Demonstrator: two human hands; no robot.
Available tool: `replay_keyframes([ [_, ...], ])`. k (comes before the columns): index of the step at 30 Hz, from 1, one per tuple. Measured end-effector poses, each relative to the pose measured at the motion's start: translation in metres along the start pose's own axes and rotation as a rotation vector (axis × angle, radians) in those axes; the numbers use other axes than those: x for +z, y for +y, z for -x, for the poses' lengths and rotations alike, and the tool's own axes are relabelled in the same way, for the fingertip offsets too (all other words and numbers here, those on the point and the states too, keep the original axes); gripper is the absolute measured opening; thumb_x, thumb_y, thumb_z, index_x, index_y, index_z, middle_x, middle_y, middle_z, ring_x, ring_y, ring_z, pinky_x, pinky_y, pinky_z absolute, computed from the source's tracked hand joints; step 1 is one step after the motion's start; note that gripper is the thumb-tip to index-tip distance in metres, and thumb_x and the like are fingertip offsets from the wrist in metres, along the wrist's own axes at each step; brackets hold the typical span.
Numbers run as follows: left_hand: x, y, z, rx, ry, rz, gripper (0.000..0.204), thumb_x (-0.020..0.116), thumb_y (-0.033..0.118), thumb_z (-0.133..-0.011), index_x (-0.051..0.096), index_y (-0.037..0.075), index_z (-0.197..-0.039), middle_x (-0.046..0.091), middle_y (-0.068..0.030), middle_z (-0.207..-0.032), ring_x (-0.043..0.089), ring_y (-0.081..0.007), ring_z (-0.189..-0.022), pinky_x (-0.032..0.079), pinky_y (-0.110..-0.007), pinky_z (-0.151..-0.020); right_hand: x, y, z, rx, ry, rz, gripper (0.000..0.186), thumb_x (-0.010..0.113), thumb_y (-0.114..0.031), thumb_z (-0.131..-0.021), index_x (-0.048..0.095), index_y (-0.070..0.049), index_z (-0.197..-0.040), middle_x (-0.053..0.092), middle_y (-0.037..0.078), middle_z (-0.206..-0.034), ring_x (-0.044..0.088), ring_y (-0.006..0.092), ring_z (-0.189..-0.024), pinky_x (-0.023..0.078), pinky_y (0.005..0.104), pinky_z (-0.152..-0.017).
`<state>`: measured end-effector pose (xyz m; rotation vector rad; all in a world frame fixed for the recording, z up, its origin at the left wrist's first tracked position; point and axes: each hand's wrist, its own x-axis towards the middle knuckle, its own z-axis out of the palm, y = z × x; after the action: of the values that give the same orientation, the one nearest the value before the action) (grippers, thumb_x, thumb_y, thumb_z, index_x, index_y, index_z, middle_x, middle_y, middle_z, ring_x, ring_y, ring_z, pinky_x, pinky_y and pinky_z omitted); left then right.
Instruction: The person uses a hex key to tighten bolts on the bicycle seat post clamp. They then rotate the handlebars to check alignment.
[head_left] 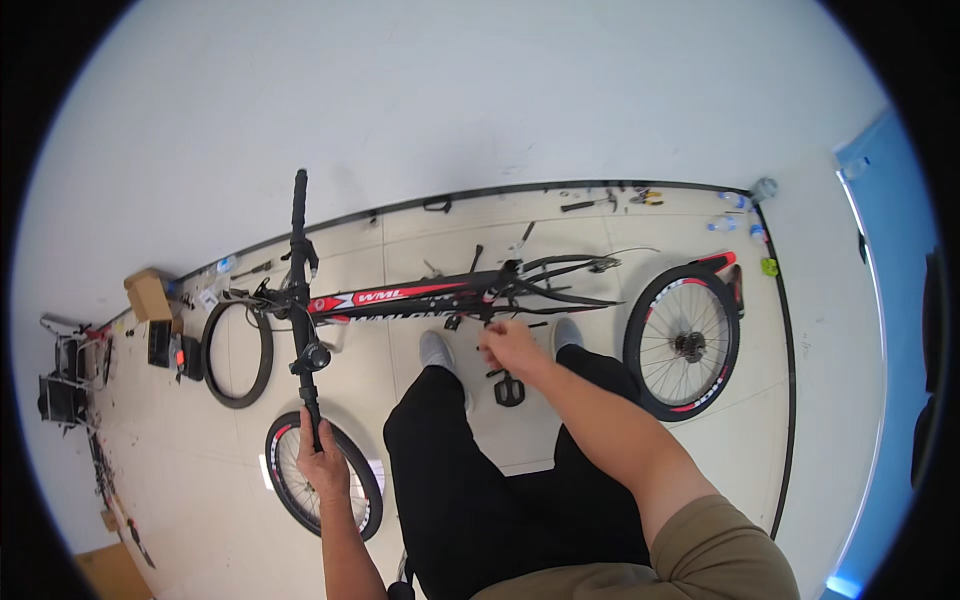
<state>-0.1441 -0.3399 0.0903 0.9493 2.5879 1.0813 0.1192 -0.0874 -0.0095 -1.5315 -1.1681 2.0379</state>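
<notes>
A black and red bicycle frame (390,297) without wheels lies across in front of me, its handlebar (300,240) on the left. My left hand (322,462) grips the near end of that handlebar, thumb and fingers on either side of the black grip. Near the frame's seat tube, my right hand (506,346) is closed with its fingers bent; whatever they hold is hidden. A pedal (509,391) shows just below this hand. The handlebar's far end points toward the wall.
A wheel (277,470) lies at the near left, partly behind my left hand. The rear wheel (640,350) with its cassette lies right of my legs. A loose tyre (207,350), an open cardboard box (153,294), a hammer (590,205) and plastic bottles (722,224) lie farther out.
</notes>
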Motion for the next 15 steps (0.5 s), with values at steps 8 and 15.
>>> replay_keyframes([
  [8,-0.002,-0.014,-0.010,0.135,0.113,0.058,0.046,0.064,0.015,-0.099,0.056,0.005,-0.143,0.073,-0.0196,-0.108,0.067,-0.0187,-0.081,0.053,-0.032,-0.079,-0.049,-0.026,0.142,0.073,0.013,-0.615,0.030,0.059,-0.036,-0.102,0.060,-0.007,-0.095,0.056,0.003,-0.075,0.053,0.0136,-0.059,0.043,0.0286,-0.051],
  [15,0.004,-0.013,-0.011,0.163,0.058,-0.017,0.045,0.062,0.023,-0.101,0.057,0.005,-0.142,0.072,-0.0236,-0.109,0.070,-0.0296,-0.085,0.053,-0.036,-0.080,-0.110,-0.001,0.246,0.075,-0.218,-1.085,0.035,0.050,-0.039,-0.106,0.050,-0.013,-0.084,0.035,-0.005,-0.064,0.029,0.0102,-0.053,0.027,0.0268,-0.050],
])
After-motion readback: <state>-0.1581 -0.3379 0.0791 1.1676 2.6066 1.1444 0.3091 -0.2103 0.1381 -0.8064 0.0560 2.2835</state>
